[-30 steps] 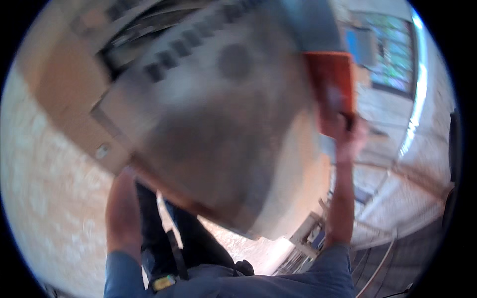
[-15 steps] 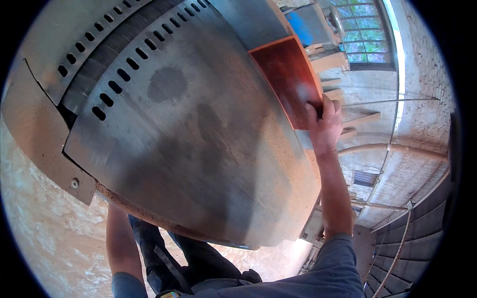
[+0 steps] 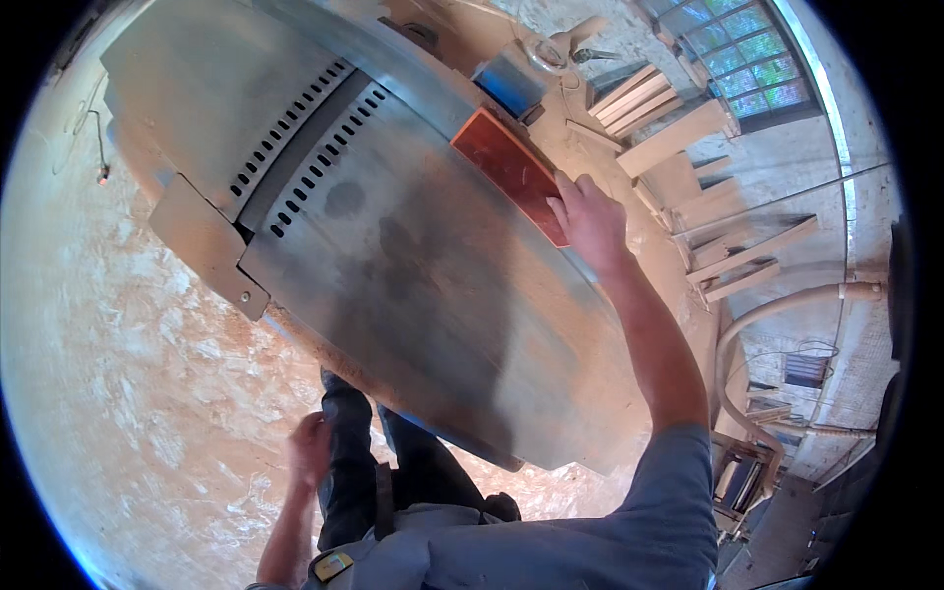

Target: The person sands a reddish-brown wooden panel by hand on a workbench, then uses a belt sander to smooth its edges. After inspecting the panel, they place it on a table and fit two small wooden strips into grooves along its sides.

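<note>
One right hand [image 3: 590, 218], fingers now flat on the reddish-brown rectangular wooden board [image 3: 511, 172] instead of gripping it; left hand [image 3: 310, 447] loosely curled, empty, lower beside the grey metal machine table [image 3: 413, 275].

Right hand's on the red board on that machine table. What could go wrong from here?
1. The right hand presses the reddish board alone; the left hand hangs by the leg, so the board may skew or slip.
2. Fingers lie on the board's near end, toward the slotted section; they might slide along the metal table.
3. Sawdust covers the floor: footing may slip.
</note>
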The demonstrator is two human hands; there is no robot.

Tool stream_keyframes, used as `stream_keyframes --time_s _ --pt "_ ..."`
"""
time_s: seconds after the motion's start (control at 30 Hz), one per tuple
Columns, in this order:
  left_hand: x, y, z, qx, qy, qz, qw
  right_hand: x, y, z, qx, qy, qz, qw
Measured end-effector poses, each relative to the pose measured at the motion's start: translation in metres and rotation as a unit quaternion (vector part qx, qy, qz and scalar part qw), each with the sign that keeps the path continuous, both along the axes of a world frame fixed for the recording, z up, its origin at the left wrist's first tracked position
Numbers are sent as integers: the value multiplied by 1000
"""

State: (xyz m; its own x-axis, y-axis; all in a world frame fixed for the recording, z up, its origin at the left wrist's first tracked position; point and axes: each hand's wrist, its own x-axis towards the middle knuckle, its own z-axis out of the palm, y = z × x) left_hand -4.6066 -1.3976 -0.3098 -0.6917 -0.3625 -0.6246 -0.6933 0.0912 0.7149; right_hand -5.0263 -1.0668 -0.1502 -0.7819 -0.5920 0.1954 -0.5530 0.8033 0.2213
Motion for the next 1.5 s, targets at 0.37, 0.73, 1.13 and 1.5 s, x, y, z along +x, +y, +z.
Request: stream_keyframes --time_s 0.37,0.73,1.13,1.5 --pt "-324 131 158 151 252 -169 941 -22 -41 -1 -38 -25 -24 999" --pt "-430 126 142 236 251 -1 939 -56 -105 -10 -86 -94 -37 991" --pt "-453 100 136 172 271 10 947 -77 -131 -16 -110 -62 22 992" --pt "-464 71 136 156 287 1 945 -94 -160 -16 -80 4 68 994"
